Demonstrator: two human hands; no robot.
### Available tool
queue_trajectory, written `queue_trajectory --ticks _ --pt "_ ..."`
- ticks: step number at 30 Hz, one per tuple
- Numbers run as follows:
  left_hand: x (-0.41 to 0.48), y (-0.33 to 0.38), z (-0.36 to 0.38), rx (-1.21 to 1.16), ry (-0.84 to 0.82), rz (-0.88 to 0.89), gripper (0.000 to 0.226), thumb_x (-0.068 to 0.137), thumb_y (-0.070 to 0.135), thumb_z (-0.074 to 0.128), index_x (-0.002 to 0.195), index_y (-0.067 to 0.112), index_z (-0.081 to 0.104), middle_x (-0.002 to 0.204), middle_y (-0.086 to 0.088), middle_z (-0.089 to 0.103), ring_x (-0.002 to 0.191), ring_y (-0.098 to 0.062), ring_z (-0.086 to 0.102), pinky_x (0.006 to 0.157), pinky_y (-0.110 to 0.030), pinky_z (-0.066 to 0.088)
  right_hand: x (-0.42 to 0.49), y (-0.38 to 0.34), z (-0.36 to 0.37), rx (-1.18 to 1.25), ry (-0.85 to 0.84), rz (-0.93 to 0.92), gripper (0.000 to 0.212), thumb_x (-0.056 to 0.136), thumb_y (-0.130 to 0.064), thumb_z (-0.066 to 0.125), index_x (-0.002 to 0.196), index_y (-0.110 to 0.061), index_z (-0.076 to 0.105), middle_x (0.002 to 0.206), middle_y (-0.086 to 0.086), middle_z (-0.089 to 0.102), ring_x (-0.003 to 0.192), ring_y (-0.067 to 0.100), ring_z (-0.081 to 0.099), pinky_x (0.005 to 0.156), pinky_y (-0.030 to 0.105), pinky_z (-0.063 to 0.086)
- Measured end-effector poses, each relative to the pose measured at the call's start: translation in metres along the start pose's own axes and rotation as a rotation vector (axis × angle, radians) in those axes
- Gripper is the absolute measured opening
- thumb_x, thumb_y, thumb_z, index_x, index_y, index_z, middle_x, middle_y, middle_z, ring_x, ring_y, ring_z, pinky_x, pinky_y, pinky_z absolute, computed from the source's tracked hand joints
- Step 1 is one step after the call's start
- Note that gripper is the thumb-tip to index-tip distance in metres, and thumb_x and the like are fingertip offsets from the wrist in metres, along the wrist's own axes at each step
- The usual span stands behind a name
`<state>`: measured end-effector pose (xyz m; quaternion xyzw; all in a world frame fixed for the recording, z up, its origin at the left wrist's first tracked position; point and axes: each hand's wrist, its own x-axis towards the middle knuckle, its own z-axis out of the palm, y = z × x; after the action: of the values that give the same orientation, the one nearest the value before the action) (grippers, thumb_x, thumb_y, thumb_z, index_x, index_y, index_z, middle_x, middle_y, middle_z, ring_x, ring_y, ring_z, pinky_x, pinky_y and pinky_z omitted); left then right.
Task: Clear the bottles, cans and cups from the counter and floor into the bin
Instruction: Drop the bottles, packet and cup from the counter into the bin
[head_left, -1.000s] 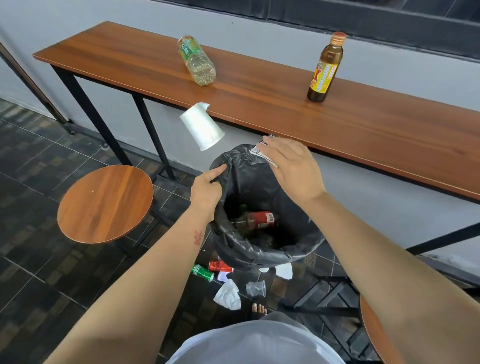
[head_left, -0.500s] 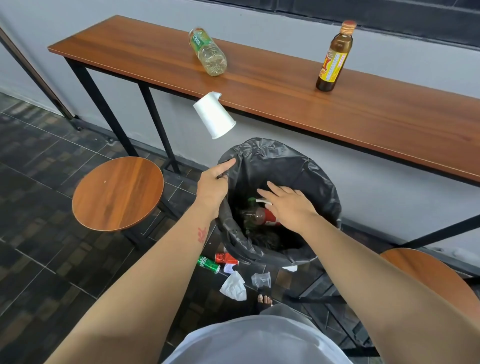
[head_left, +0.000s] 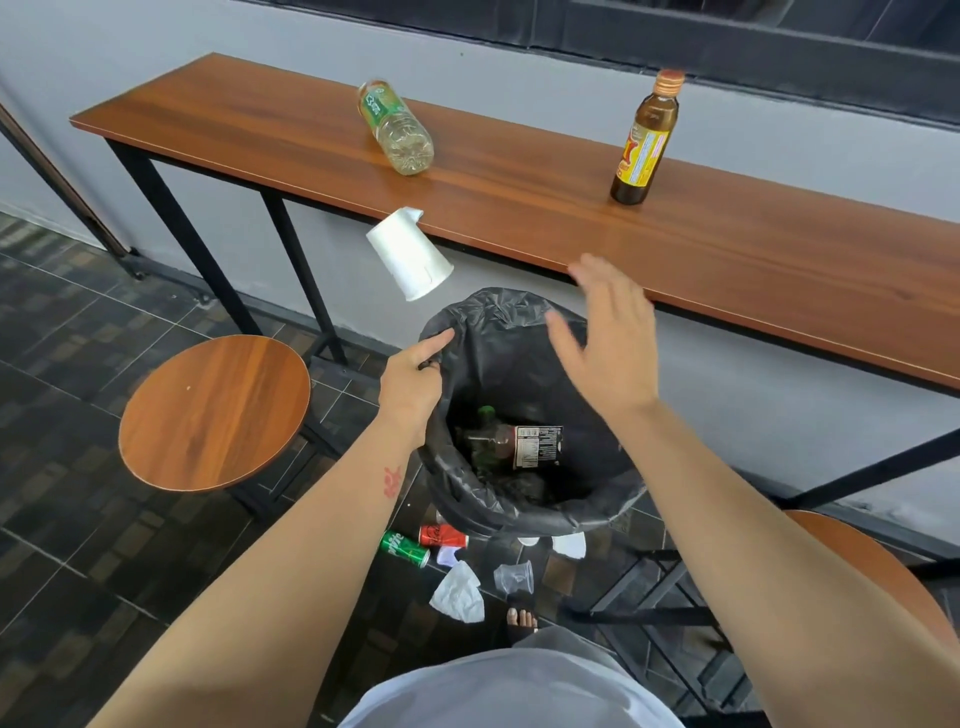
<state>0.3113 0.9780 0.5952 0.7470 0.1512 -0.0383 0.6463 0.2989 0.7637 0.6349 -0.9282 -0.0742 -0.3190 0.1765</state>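
A grey wall and dark tiled floor (head_left: 78, 519) frame a long wooden counter (head_left: 519, 202) on black legs, with a round wooden stool (head_left: 215, 413) to its left. Below the counter's front edge is the bin (head_left: 597, 512), lined with a black bag and already holding a dark bottle with a label.

The left hand (head_left: 413, 382) is closed on the bag's rim, holding the mouth wide. The right hand (head_left: 610, 338) hangs above the bin, fingers spread and empty.

On the counter a clear plastic bottle (head_left: 396, 127) lies on its side and a brown glass bottle (head_left: 644, 140) stands upright; the glass one probably wants a firm grip round its body, being heavier and breakable. A white paper cup (head_left: 410, 254) overhangs the counter edge: light, easily crushed, best pinched at the rim.

On the floor beside the bin lie a green can (head_left: 404, 548), a red can (head_left: 442, 536), a crumpled white paper (head_left: 458, 598) and a clear plastic cup (head_left: 514, 578), all likely light.
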Motion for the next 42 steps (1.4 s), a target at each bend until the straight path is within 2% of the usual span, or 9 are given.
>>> queue_trajectory --ticks 4,10,15,19,24,30,33,39,42 --pt "0.01 -0.003 0.009 -0.029 -0.031 -0.012 0.059 0.097 -0.004 0.04 0.11 0.044 0.072 0.138 0.006 0.058 0.113 -0.014 0.061 0.091 -0.027 0.053 0.039 0.022 -0.007 -0.031 0.152 0.18 0.054 0.096 -0.042 0.051 0.139 -0.01 0.046 0.145 0.007 0.044 0.133 0.024 0.041 0.108 0.035 0.032" --pt "0.029 -0.006 0.027 -0.054 -0.042 -0.028 0.061 0.097 -0.003 0.043 0.105 0.049 0.073 0.134 0.005 0.062 0.125 -0.021 0.056 0.103 -0.041 0.049 0.089 0.059 0.005 0.012 0.12 0.392 0.072 0.089 -0.049 0.058 0.144 -0.008 0.037 0.149 0.009 0.04 0.136 0.027 0.037 0.11 0.037 0.033" --pt "0.04 0.003 0.041 -0.049 -0.023 -0.013 0.052 0.099 -0.005 0.042 0.119 0.033 0.071 0.14 0.004 0.057 0.132 -0.014 0.049 0.109 -0.028 0.041 0.129 0.084 0.016 0.139 -0.006 0.55 0.089 0.088 -0.049 0.065 0.153 -0.007 0.021 0.156 0.011 0.029 0.144 0.028 0.027 0.115 0.039 0.026" --pt "0.049 0.011 0.047 -0.006 0.001 -0.008 0.052 0.1 -0.004 0.041 0.123 0.033 0.069 0.142 0.006 0.055 0.131 -0.009 0.046 0.089 -0.011 0.038 0.154 0.1 0.024 0.272 -0.068 0.634 0.095 0.086 -0.048 0.068 0.155 -0.01 0.013 0.159 0.009 0.024 0.145 0.027 0.026 0.115 0.044 0.031" --pt "0.054 0.017 0.053 -0.022 0.027 -0.012 0.051 0.099 -0.006 0.041 0.123 0.029 0.069 0.136 0.007 0.059 0.127 -0.008 0.049 0.099 -0.017 0.036 0.173 0.108 0.04 0.418 -0.02 0.627 0.09 0.084 -0.044 0.07 0.152 -0.014 0.019 0.149 0.005 0.04 0.132 0.022 0.046 0.106 0.041 0.042" --pt "0.057 0.014 0.057 0.009 0.041 -0.005 0.05 0.099 -0.004 0.042 0.123 0.031 0.069 0.135 0.006 0.061 0.125 -0.008 0.052 0.089 -0.009 0.035 0.179 0.108 0.047 0.482 0.019 0.582 0.062 0.09 -0.031 0.066 0.142 -0.018 0.034 0.132 -0.002 0.056 0.113 0.013 0.057 0.084 0.021 0.041" --pt "0.058 0.013 0.057 0.005 0.041 -0.011 0.05 0.099 -0.004 0.041 0.123 0.031 0.069 0.134 0.007 0.061 0.12 -0.005 0.051 0.084 -0.008 0.036 0.175 0.105 0.044 0.491 0.007 0.556 0.058 0.088 -0.032 0.068 0.136 -0.017 0.039 0.127 0.0 0.059 0.109 0.013 0.059 0.081 0.02 0.042" --pt "0.056 0.006 0.049 -0.004 0.037 0.003 0.053 0.098 -0.005 0.041 0.121 0.034 0.07 0.136 0.009 0.059 0.124 -0.007 0.052 0.088 -0.013 0.042 0.156 0.08 0.028 0.548 -0.099 0.519 0.055 0.082 -0.032 0.069 0.127 -0.019 0.041 0.117 0.0 0.06 0.1 0.014 0.06 0.073 0.02 0.047" --pt "0.052 0.001 0.04 -0.022 0.025 0.011 0.056 0.097 -0.003 0.041 0.115 0.041 0.072 0.135 0.008 0.061 0.118 -0.01 0.06 0.091 -0.021 0.05 0.143 0.057 0.013 0.615 -0.182 0.523 0.061 0.078 -0.027 0.07 0.13 -0.019 0.038 0.113 -0.001 0.061 0.097 0.014 0.061 0.083 0.03 0.052"
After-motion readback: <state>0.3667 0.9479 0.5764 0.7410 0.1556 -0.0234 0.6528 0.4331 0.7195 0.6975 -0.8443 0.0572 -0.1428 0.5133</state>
